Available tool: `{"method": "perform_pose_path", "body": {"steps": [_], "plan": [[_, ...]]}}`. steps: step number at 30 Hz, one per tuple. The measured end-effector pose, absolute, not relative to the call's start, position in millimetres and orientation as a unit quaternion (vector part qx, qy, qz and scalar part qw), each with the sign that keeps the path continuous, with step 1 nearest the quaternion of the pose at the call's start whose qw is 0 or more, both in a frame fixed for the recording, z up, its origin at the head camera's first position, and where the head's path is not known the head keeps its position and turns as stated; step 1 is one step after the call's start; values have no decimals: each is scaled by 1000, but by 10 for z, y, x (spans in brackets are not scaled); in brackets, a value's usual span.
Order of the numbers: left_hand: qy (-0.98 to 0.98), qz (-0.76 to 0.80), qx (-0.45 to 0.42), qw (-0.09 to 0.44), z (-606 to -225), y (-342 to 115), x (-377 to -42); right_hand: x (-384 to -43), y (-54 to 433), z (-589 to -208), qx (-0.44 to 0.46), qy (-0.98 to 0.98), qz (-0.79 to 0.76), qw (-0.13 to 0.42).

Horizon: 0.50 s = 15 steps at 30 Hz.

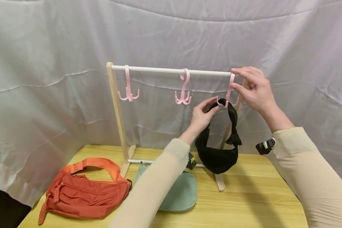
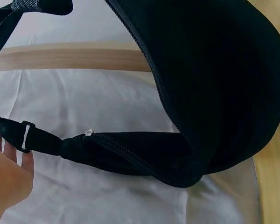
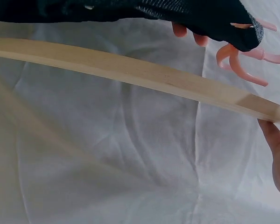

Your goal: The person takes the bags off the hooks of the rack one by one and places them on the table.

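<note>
A black sling bag (image 1: 218,160) hangs by its strap loop close to the right pink hook (image 1: 229,90) on the rack. My left hand (image 1: 201,116) pinches the top of the strap, right at the hook's prongs. In the left wrist view the bag (image 2: 224,84) shows a long zipper, with the strap running to my fingers. Higher up, my right hand (image 1: 256,90) holds the hook's stem between thumb and fingers, just below the rod. The right wrist view shows the folded strap (image 3: 210,23) looped over a prong of the pink hook (image 3: 242,70).
The wooden rack (image 1: 118,110) has a white top rod (image 1: 156,70) bearing a left pink hook (image 1: 128,85) and a middle pink hook (image 1: 183,91). An orange-red waist bag (image 1: 85,196) and a green pouch (image 1: 182,193), partly behind my left sleeve, lie on the wooden table (image 1: 245,202).
</note>
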State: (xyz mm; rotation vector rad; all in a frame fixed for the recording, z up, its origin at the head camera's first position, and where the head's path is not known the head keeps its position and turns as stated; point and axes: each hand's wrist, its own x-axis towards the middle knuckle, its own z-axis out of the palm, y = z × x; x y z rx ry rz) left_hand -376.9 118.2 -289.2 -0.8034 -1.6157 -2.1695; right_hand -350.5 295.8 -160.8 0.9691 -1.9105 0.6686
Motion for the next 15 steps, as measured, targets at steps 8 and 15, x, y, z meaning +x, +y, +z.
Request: {"method": "perform_pose_path", "body": {"steps": [8,15], "plan": [[-565,-754,-279,185,-2924,1176,-3727,-3492,2957,-1606,391,-770,266,429],[-546,-761,-290,196,-2971,1165,-3714,-3465,2932,-1603,383,-775,260,431]]}}
